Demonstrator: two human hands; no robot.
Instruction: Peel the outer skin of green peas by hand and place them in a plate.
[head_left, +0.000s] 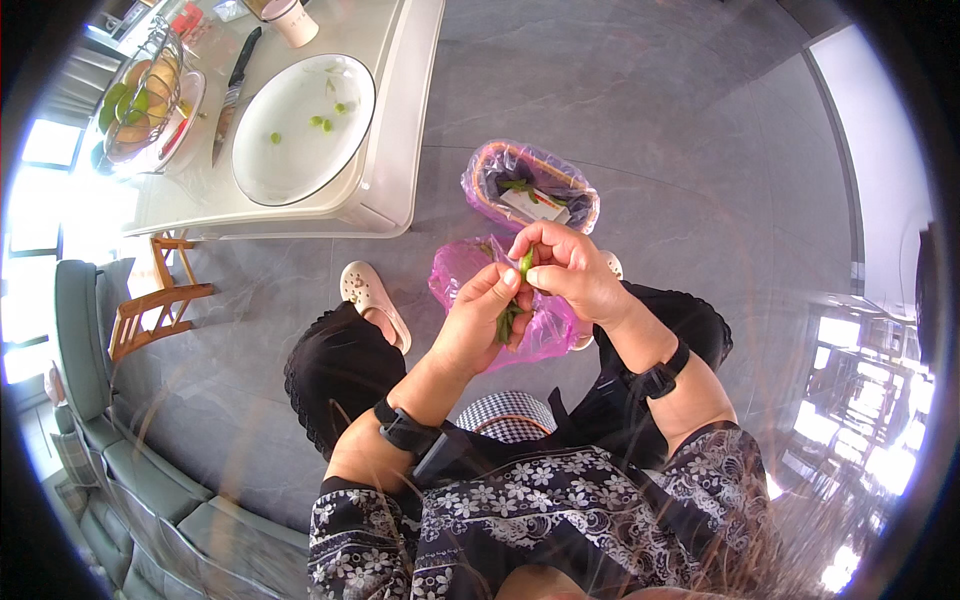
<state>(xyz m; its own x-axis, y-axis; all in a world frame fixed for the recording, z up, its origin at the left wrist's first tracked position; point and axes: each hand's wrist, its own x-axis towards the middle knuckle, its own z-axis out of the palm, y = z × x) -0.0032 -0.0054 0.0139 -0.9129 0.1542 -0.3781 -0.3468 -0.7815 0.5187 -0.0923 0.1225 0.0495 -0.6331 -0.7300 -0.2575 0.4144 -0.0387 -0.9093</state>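
Note:
Between my two hands, over a pink plastic bag (551, 330), is a green bean pod (526, 261). My left hand (484, 307) pinches its lower end with thumb and forefinger. Several more green pods (507, 322) are tucked under that hand's curled fingers. The thumb and fingers of my right hand (574, 274) grip the same pod from the other side. Up on the table at the left, a white oval dish (296, 161) with a dark rim holds several loose green beans (327, 126).
A lined waste bin (474, 176) stands on the floor past my hands, with pods and a card inside. On the table (394, 161) lie a knife (229, 97), a fruit basket (142, 97) and a pink cup (292, 22). A wooden folding stool (161, 300) stands at left.

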